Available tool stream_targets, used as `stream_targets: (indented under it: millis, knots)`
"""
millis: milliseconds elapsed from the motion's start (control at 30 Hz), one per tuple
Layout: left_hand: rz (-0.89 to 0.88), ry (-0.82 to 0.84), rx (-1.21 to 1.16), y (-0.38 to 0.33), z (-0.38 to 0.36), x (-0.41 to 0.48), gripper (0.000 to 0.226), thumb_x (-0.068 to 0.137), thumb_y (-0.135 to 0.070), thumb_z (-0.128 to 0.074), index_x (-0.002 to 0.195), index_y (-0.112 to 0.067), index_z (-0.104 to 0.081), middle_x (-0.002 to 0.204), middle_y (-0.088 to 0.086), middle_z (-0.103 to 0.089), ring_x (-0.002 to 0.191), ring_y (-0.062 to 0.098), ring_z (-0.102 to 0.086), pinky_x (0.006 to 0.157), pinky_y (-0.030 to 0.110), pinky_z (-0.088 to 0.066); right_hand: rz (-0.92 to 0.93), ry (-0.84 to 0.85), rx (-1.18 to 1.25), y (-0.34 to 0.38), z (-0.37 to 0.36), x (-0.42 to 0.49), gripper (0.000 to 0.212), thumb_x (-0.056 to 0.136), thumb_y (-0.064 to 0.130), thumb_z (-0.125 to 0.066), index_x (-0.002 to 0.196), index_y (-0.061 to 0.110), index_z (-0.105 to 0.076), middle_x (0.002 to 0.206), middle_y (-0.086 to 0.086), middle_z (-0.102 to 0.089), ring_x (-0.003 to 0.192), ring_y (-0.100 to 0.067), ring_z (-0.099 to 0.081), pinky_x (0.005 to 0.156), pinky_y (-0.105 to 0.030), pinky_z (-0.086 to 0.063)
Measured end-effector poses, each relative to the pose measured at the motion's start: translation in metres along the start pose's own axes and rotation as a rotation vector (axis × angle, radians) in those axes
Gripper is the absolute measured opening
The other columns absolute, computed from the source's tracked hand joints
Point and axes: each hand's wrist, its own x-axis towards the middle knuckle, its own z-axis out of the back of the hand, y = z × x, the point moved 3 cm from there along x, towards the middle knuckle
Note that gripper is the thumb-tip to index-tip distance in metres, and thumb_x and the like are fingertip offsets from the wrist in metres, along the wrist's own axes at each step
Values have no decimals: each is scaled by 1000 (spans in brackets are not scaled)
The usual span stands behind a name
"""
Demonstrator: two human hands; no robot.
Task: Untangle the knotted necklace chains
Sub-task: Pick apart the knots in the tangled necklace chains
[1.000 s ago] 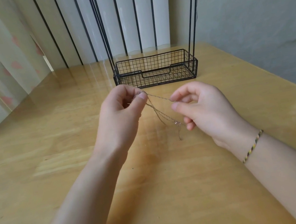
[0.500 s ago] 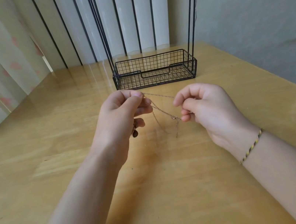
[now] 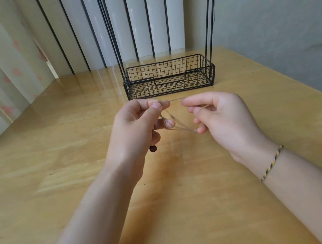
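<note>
Thin pale necklace chains (image 3: 179, 124) stretch in the air between both hands, above the middle of the wooden table (image 3: 59, 180). My left hand (image 3: 136, 130) pinches the chains between thumb and forefinger, and a strand runs across its lower fingers. A small dark pendant (image 3: 153, 148) hangs just below that hand. My right hand (image 3: 225, 120) pinches one strand at its fingertips near the top, and its lower fingers hold another strand end. One strand runs level between the two pinches; others slant down to the right.
A black wire basket (image 3: 170, 77) on a tall black wire stand sits at the table's far edge, just beyond the hands. Striped curtains hang behind it and a plain wall stands to the right.
Both hands have drawn closer and risen toward the basket. The top strand now runs level and short between the pinches. The dark pendant has come into sight under the left hand.
</note>
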Motion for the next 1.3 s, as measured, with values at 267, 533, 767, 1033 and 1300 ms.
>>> stream_targets:
  millis: [267, 533, 767, 1033, 1300]
  knots:
    - [20, -44, 39, 1, 2, 0, 6, 97, -21, -53, 93, -17, -54, 62, -4, -70, 79, 25, -52, 48, 24, -30, 68, -5, -48, 2, 0, -1, 34, 90, -3, -49, 94, 25, -68, 98, -2, -63, 57, 1, -54, 49, -11, -41]
    - [28, -112, 135, 2, 5, 0, 12, 93, -21, -60, 81, -19, -56, 94, 7, -73, 57, 11, -49, 42, 15, -35, 81, -74, -74, 4, 5, 0, 29, 85, -1, -55, 87, 21, -74, 67, 19, -59, 49, 4, -49, 53, -7, -37]
    - [22, -105, 182, 1, 10, 2, 20, 96, -10, -52, 100, -25, -65, 90, -6, -73, 56, 18, -49, 42, 19, -28, 85, -102, -104, 7, 7, 0, 31, 85, -3, -54, 85, 22, -74, 80, 10, -69, 74, -17, -57, 52, -4, -37]
    - [23, -117, 147, 1, 11, 6, 41, 96, -2, -49, 130, -24, -54, 116, -3, -67, 49, 3, -51, 39, 15, -32, 40, -97, -158, 5, 11, 1, 24, 81, 2, -57, 72, 23, -66, 63, 7, -55, 52, -4, -44, 53, -16, -37]
    - [18, -216, 148, 0, 14, 5, 60, 90, 4, -43, 138, -32, -44, 73, -4, -72, 40, 6, -42, 40, 12, -34, -138, 123, -160, -1, 8, 0, 10, 76, 28, -75, 78, 18, -72, 64, 15, -58, 67, -2, -55, 64, -18, -42]
